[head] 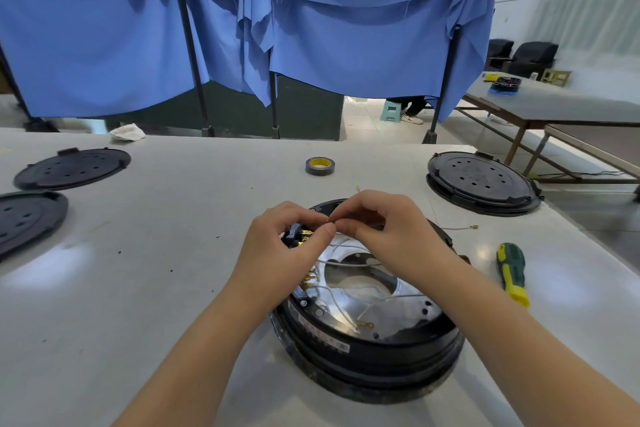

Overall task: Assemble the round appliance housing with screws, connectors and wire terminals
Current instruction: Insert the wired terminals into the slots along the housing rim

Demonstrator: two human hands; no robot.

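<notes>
The round black appliance housing (367, 354) lies upside down on the white table, its shiny metal plate (391, 308) and thin white wires (349, 263) exposed. Over its far rim my left hand (284, 239) and my right hand (384, 225) meet fingertip to fingertip. Both pinch a small brass wire terminal (333, 218) between thumb and forefinger. A black connector block with brass contacts (297, 235) sits under my left fingers. Another ring terminal (367, 325) rests on the plate near the front.
A green and yellow screwdriver (512, 272) lies to the right of the housing. A loose wire with terminal (464, 227) lies behind it. A tape roll (320, 165) sits mid-table. Black round covers lie at the left (71, 168), (27, 218) and right (481, 182).
</notes>
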